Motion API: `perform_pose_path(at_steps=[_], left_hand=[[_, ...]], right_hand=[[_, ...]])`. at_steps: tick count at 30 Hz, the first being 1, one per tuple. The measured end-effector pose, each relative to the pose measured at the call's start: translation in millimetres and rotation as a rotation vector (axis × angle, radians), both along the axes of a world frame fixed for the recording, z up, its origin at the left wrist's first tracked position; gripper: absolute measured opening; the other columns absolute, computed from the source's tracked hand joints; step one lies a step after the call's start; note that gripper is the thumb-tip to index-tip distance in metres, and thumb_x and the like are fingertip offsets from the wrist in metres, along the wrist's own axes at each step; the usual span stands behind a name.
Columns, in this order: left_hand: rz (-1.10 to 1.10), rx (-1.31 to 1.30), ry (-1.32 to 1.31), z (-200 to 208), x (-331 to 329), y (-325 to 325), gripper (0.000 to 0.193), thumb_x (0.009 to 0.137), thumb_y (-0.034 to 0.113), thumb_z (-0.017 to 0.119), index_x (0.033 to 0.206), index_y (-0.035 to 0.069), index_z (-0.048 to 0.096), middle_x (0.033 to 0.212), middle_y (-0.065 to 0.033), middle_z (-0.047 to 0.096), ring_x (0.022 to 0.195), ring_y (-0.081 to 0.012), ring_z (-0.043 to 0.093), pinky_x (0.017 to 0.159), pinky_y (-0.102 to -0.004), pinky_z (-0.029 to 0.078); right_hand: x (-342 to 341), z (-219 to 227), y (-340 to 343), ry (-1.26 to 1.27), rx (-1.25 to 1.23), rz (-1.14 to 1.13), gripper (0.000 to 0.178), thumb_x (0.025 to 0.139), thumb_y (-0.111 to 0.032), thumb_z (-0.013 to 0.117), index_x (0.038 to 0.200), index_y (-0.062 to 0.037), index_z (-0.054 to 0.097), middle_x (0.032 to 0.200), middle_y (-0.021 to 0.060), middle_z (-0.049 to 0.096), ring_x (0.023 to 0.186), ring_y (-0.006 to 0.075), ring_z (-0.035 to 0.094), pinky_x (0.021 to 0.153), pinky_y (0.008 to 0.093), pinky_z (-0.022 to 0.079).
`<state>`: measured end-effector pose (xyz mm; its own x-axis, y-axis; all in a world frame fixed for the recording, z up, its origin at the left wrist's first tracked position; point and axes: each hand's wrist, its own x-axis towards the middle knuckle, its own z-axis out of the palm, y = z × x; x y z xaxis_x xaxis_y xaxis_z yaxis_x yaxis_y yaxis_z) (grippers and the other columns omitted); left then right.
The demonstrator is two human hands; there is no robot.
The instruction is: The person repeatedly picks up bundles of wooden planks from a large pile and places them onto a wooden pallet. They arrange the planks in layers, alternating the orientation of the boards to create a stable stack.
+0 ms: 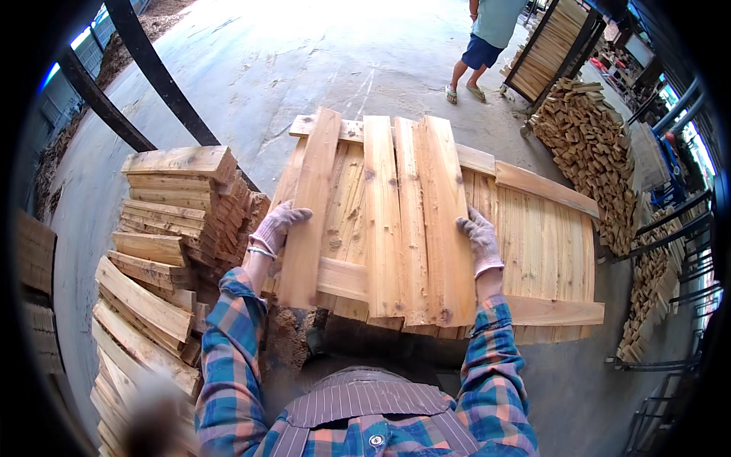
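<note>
My left hand (280, 225), in a pale work glove, grips the left edge of a slightly blurred, slanting wooden board (311, 213). On the other side my right hand (481, 241), gloved too, has its fingers bent against the right edge of another board (448, 221). Between these lie a knotty board (383, 213) and a narrower, rough-faced board (411, 221), running away from me. A gap separates the slanting board from the knotty one. All of them rest across a layer of planks (544, 244) with crosswise battens (544, 186). The undersides of the boards are hidden.
Stacked wood pieces (171, 221) rise close to my left arm, beside dark metal posts (164, 76). Another person (487, 46) stands beyond the planks. At the right are a large heap of short wood pieces (586, 145) and a metal rack (552, 49) holding slats.
</note>
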<state>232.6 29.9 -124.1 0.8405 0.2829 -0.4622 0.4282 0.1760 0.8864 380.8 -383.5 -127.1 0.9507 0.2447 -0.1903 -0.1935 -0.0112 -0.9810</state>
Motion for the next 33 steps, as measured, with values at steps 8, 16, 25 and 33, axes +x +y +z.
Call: perform_pose_path(at_steps=[8,16,25,33], left_hand=[[0.049,0.504,-0.046,-33,11,-61,0.059,0.087,0.032,0.067,0.133,0.002,0.046,0.118,-0.0187,0.062,0.109,-0.0282,0.06,0.097,-0.0361,0.045],[-0.909,1.468,-0.166,37,14,-186,0.088,0.09,0.068,0.029,0.148,0.002,0.024,0.156,-0.0175,0.019,0.145,-0.0315,0.013,0.119,-0.0468,0.01],[0.1,1.057,-0.427,26,-9,-102,0.089,0.083,0.067,0.054,0.142,0.002,0.037,0.14,-0.0253,0.044,0.126,-0.0385,0.046,0.107,-0.0436,0.036],[-0.012,0.945,0.329,23,-8,-18,0.077,0.086,0.048,0.064,0.143,0.005,0.034,0.138,-0.0219,0.047,0.128,-0.0359,0.046,0.101,-0.0429,0.042]], right_hand=[[2,-21,-9,-0.029,-0.09,-0.035,0.044,0.088,-0.013,0.068,0.128,0.0019,0.057,0.099,0.0013,0.066,0.077,0.0062,0.059,0.068,0.0207,0.051],[11,-26,1,0.012,-0.012,-0.008,0.041,0.09,-0.011,0.065,0.128,0.0021,0.057,0.104,0.003,0.067,0.081,0.0078,0.061,0.071,0.022,0.051],[13,-24,-23,-0.066,-0.083,-0.029,0.031,0.091,-0.013,0.063,0.116,0.0044,0.065,0.094,-0.0009,0.067,0.076,0.0048,0.057,0.069,0.0189,0.047],[-63,-18,105,-0.003,-0.123,-0.123,0.021,0.09,-0.015,0.065,0.102,0.0016,0.07,0.086,-0.0029,0.065,0.073,0.0059,0.055,0.068,0.0207,0.046]])
